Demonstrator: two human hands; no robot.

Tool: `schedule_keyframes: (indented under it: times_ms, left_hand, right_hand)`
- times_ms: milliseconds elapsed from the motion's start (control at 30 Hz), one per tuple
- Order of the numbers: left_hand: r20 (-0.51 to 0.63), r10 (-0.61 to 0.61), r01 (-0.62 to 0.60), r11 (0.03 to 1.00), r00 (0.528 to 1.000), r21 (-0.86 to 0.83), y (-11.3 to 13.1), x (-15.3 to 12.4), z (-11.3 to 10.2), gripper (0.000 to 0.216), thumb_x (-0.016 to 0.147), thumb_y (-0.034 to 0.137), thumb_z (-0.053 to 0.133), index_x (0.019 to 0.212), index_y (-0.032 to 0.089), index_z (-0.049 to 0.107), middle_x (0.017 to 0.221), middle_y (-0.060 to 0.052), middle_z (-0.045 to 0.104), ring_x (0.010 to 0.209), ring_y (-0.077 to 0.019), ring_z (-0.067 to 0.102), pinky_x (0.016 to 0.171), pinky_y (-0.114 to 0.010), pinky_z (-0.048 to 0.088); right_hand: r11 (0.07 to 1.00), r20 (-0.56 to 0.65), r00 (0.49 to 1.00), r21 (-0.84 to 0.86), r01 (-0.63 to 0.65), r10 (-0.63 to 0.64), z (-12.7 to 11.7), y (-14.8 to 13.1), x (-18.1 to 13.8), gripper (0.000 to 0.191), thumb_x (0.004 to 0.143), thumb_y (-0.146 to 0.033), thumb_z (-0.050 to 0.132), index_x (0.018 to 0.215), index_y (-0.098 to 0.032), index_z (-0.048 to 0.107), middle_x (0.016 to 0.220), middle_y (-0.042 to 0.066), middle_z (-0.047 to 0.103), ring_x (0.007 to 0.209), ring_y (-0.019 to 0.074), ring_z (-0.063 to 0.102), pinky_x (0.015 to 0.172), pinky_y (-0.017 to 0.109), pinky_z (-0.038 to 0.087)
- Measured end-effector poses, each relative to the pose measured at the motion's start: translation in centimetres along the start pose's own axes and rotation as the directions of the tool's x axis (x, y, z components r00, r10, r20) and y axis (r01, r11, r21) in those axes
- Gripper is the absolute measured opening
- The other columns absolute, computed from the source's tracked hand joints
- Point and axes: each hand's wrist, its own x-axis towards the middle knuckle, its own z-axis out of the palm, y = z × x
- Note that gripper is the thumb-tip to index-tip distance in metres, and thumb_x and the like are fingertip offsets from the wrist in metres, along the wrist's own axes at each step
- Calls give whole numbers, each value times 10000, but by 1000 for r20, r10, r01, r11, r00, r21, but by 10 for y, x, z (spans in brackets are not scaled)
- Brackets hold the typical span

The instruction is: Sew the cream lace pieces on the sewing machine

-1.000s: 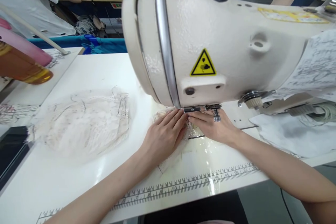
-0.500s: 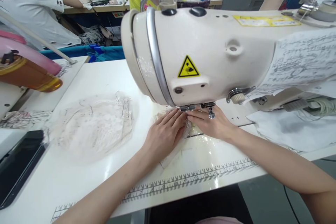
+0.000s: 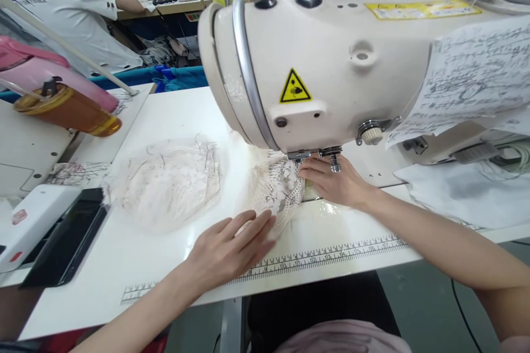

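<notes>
A piece of pale lace fabric (image 3: 275,187) lies under the head of the sewing machine (image 3: 331,60), with its patterned part showing left of the needle area. My right hand (image 3: 337,179) is at the lace's right edge, close beside the presser area, its fingers bent together on the fabric. My left hand (image 3: 232,245) is lower left, fingers apart and fingertips by the near edge of the lace; nothing shows gripped in it. The machine head hides the needle and part of the lace.
More sheer lace (image 3: 169,182) lies on the table's left. Beyond it are a black phone-like device (image 3: 68,237), an amber cup (image 3: 68,110) and a pink bottle (image 3: 62,69). A printed ruler (image 3: 314,259) runs along the front edge. White cloth (image 3: 451,193) lies right. People sit behind.
My left hand has come off the lace by the needle and moved down and left, uncovering the fabric. My right hand stays by the presser area. The view has shifted slightly.
</notes>
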Motion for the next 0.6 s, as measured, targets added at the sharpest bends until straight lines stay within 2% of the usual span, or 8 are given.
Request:
schedule_keyframes:
  times_ms: [67,133,200,300,367,433,500,600]
  left_hand:
    - [11,-165,165,983,986,-82,6,-2,-4,195,886,139,554,1077,171,582,1026,-58,699,830,-161,670,540,-225,502]
    - [67,-330,337,923,942,-185,6,4,-11,163,931,125,464,1069,149,547,1087,-87,673,786,-138,668,508,-204,481]
    - [106,-402,416,887,909,-202,-2,16,-15,160,966,180,405,1066,141,524,995,-74,687,618,-111,632,443,-210,431]
    - [116,-304,318,938,946,-139,-20,38,-11,204,962,318,436,1006,141,527,734,-19,654,536,-141,584,443,-248,399]
    - [143,-186,203,973,972,-112,-29,50,1,224,931,335,482,1010,133,537,762,-40,649,638,-181,612,534,-285,439]
    - [159,-107,120,990,982,-75,-34,57,17,158,894,189,479,1022,138,557,766,-31,646,653,-176,604,586,-300,433]
    - [124,-84,86,996,989,-16,-35,59,31,260,819,17,421,958,163,587,657,17,604,573,-143,561,577,-292,395]
    - [22,-68,67,995,997,78,-32,56,43,324,785,-53,390,861,175,608,545,51,525,493,-118,486,559,-287,361]
  right_hand:
    - [997,-57,998,71,17,-13,4,0,-1,310,785,-48,431,966,-185,642,1014,-7,683,844,145,586,814,333,368]
    - [989,-98,995,144,40,-26,8,0,-2,264,790,-91,468,966,-191,638,1006,-1,676,883,158,584,796,335,382]
    - [979,-117,992,191,68,-46,13,1,-2,190,833,-128,498,937,-199,640,956,-5,679,911,160,580,758,323,391]
    - [971,-133,989,219,99,-71,17,2,-1,133,900,-172,512,913,-200,642,903,-16,690,897,143,583,720,307,394]
    - [972,-131,989,214,99,-72,18,2,-1,136,917,-178,507,914,-200,641,896,-26,695,860,125,588,715,302,393]
    - [981,-114,992,178,71,-51,18,2,-2,167,926,-171,487,871,-205,641,845,-43,690,784,107,586,698,296,386]
    - [991,-89,996,131,29,-17,17,1,-2,203,929,-163,464,848,-219,642,797,-59,681,691,94,564,675,293,375]
    - [994,-63,997,103,-40,47,12,-2,-2,180,908,-180,485,976,-237,641,890,-58,699,676,97,566,658,294,372]
